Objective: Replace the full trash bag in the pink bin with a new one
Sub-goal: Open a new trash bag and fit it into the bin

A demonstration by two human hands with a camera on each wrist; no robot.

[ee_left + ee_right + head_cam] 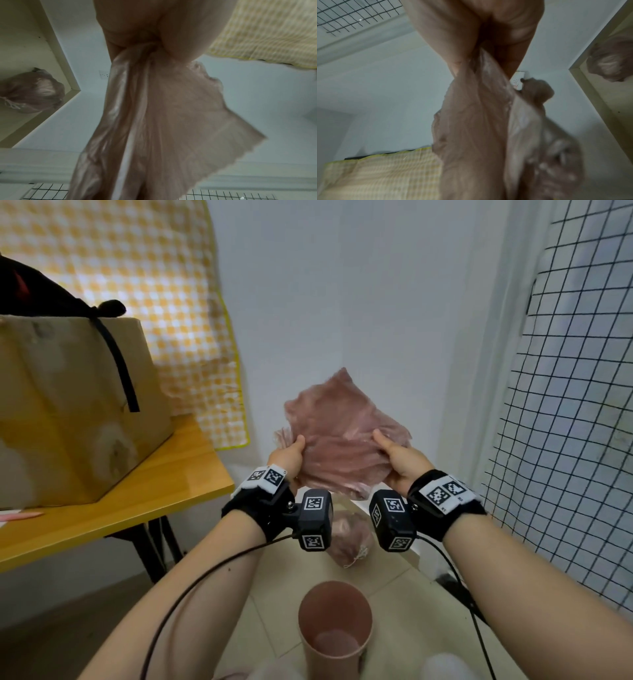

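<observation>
A new, thin pink trash bag (339, 436) is held up in the air before the white wall, still flat and creased. My left hand (289, 455) pinches its left edge and my right hand (394, 455) pinches its right edge, thumbs on the near face. Both wrist views show the bag (164, 121) (476, 128) hanging from the pinching fingers. Below my arms on the floor stands the pink bin (335, 625), with nothing visible inside. The full, tied pink bag (349, 537) lies on the floor beyond the bin, also in view as a tied bag (30, 92) (612, 63).
A wooden table (113, 508) with a large cardboard box (75, 412) stands at the left. A yellow checked cloth (137, 285) hangs behind it. A black wire grid (565, 405) covers the right wall. Cables run from my wrists.
</observation>
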